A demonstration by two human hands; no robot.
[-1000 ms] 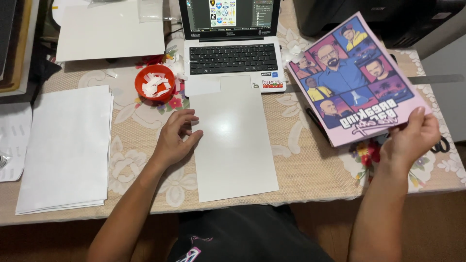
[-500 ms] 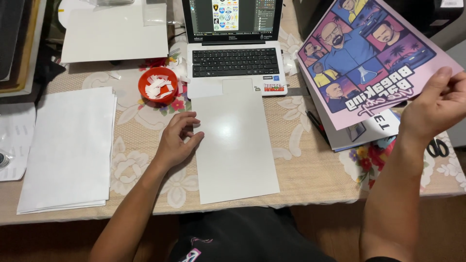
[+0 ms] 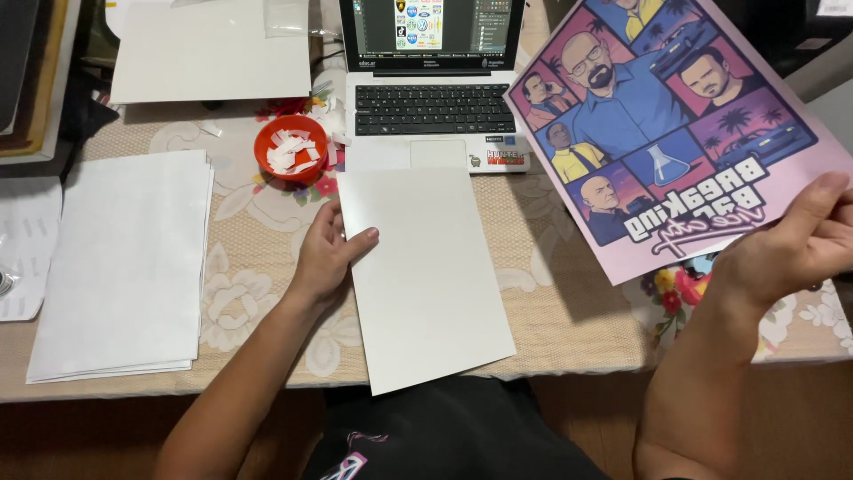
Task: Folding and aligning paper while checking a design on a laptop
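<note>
Head view: your left hand (image 3: 327, 256), fingers spread and gripping nothing, rests flat on the left edge of a blank white sheet (image 3: 422, 276) at centre frame, on the lace-covered table (image 3: 551, 302). Your right hand (image 3: 795, 244), at right, pinches the lower edge of a colourful pink-bordered poster (image 3: 662, 124), lifted and tilted at upper right beside the open laptop (image 3: 435, 89). A paper stack (image 3: 124, 267) lies at left, a red bowl (image 3: 291, 147) just above centre.

The right hand (image 3: 786, 253) has lifted the poster (image 3: 662, 124) off the table (image 3: 569, 311), now held up & tilted, w/ print nearer the camera.
</note>
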